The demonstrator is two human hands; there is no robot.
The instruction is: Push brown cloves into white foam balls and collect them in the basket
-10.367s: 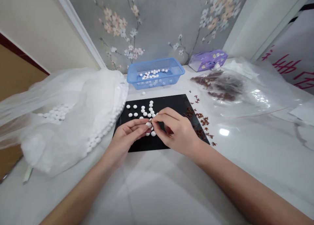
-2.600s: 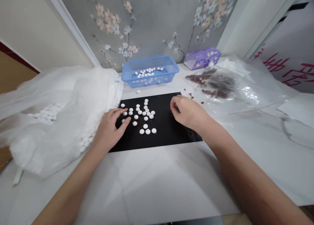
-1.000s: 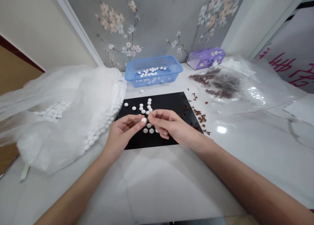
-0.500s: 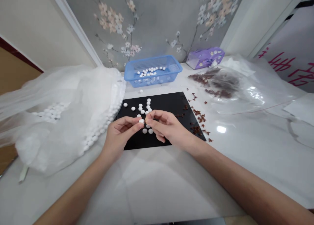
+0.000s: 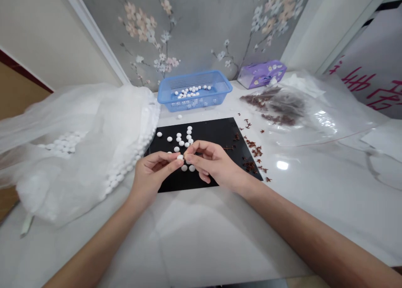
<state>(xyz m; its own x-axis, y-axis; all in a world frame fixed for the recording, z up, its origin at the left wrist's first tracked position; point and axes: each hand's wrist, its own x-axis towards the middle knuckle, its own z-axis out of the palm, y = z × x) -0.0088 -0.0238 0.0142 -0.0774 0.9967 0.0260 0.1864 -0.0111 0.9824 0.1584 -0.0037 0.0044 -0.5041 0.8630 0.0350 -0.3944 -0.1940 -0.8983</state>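
Note:
Between the thumb and forefinger of my left hand (image 5: 155, 169) is a small white ball (image 5: 180, 157). My right hand (image 5: 211, 162) is pinched right beside that ball, its fingertips meeting it from the right; whatever they hold is too small or hidden to make out. Both hands are over a black mat (image 5: 176, 183), where several more loose white balls (image 5: 181, 143) lie behind and below the fingers. Small brown star-shaped pieces (image 5: 251, 166) are scattered across the mat's right edge and onto the white table.
Behind the mat stands a blue plastic basket (image 5: 194, 76) with white balls inside. A large translucent bag (image 5: 94, 154) full of white balls fills the left. To the right lie a clear bag (image 5: 301, 120) of brown pieces and a purple tissue pack (image 5: 263, 73).
The right fingertips have closed in slightly on the white ball in my left hand. The whole view has shifted a little; the rest lies as before.

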